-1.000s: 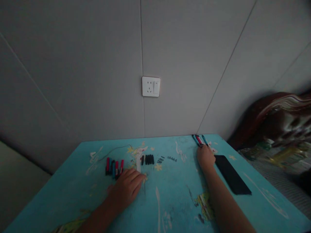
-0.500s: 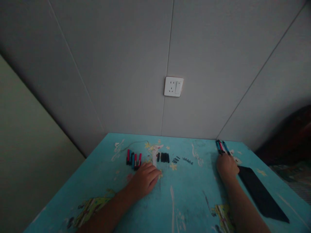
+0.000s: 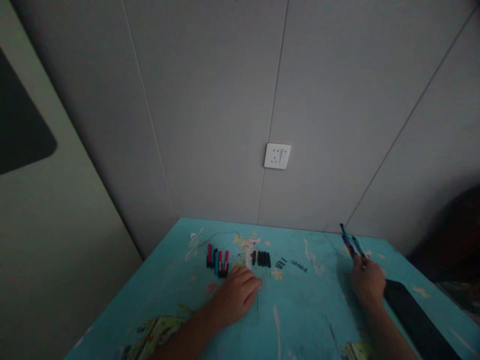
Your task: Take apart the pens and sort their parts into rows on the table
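My left hand (image 3: 240, 292) lies on the table with its fingers loosely extended, nothing visible in them. Just behind it are pink and blue pen barrels with black ends (image 3: 217, 261), and several thin white sticks (image 3: 247, 255) partly covered by the fingers. To their right come short black cylinders (image 3: 264, 259), small dark rods (image 3: 280, 263) and a row of tiny coiled-looking pieces (image 3: 299, 266). At the far right, my right hand (image 3: 369, 282) is closed around a blue pen with a dark end (image 3: 345, 234), tilted up. Another blue pen (image 3: 358, 245) lies beside it.
The patterned turquoise table (image 3: 300, 310) meets a grey panelled wall (image 3: 217, 125) with a white socket (image 3: 277, 156). A long black flat piece (image 3: 416, 320) lies right of my right forearm. A pale panel (image 3: 75, 250) stands at the left.
My right hand has lifted slightly, and a blue pen now sticks up from it above the others. My left hand stays beside the white sticks. The camera view has tilted up and shifted left.
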Demonstrator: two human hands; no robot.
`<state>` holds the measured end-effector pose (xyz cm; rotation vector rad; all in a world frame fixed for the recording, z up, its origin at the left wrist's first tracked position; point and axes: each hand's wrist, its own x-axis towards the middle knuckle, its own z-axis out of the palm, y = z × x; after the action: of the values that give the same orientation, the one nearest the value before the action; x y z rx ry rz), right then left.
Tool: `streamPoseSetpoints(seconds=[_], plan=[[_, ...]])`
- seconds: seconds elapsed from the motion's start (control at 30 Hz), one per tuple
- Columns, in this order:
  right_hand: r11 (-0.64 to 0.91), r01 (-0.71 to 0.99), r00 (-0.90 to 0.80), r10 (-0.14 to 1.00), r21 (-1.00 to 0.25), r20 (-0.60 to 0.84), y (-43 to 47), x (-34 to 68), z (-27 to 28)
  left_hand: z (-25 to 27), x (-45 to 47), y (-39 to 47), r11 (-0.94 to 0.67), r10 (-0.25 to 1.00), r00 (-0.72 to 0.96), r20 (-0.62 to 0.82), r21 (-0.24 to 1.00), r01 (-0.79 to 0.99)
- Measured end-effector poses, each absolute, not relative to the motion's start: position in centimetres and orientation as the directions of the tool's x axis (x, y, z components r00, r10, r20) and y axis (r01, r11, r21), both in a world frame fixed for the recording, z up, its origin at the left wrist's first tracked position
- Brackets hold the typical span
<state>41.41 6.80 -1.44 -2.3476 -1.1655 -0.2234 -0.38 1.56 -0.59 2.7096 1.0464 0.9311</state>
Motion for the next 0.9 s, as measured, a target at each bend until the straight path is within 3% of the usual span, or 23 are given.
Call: streamPoseSetpoints(seconds=[0.1,0.2,0.3,0.4,0.57,0.8,0.9], plan=[[-0.325,0.827,0.52,0.752,-0.458,0.405,5.0,36.9,-0.9,0.0,-0.3,1.4,-0.778,0.608,0.552,0.571,0.29,0.556],[0.068,0.792,0.224,0.892,-0.607,0.392,2.2,28.8,-0.7,0.5,-0.4,1.4,-0.756,0.575,0.484,0.659,0.202,0.623],[0.283,0.703,-0.069,0.94,-0.653,0.333,-0.6,21.4,-0.9,0.8,-0.7,1.2,-0.685,0.566,0.439,0.698,0.101,0.722],[0.33,0.683,-0.182,0.941,-0.652,0.285,-2.1,18.3,-1.3,1.3,-1.0,0.9,-0.657,0.559,0.449,0.697,0.042,0.753],[0.333,0.74,-0.233,0.942,-0.585,0.241,-2.0,19.9,-1.5,2.1,-0.3,0.2,-0.666,0.543,0.499,0.676,-0.015,0.745],[0.39,0.787,-0.3,0.919,-0.478,0.256,-1.5,21.2,-1.0,-0.4,0.8,-0.2,-0.643,0.716,0.546,0.435,0.105,0.759],[0.497,0.795,-0.39,0.858,-0.349,0.334,-1.6,21.5,-0.9,-0.9,0.7,-0.9,-0.66,0.73,0.589,0.347,0.137,0.738]])
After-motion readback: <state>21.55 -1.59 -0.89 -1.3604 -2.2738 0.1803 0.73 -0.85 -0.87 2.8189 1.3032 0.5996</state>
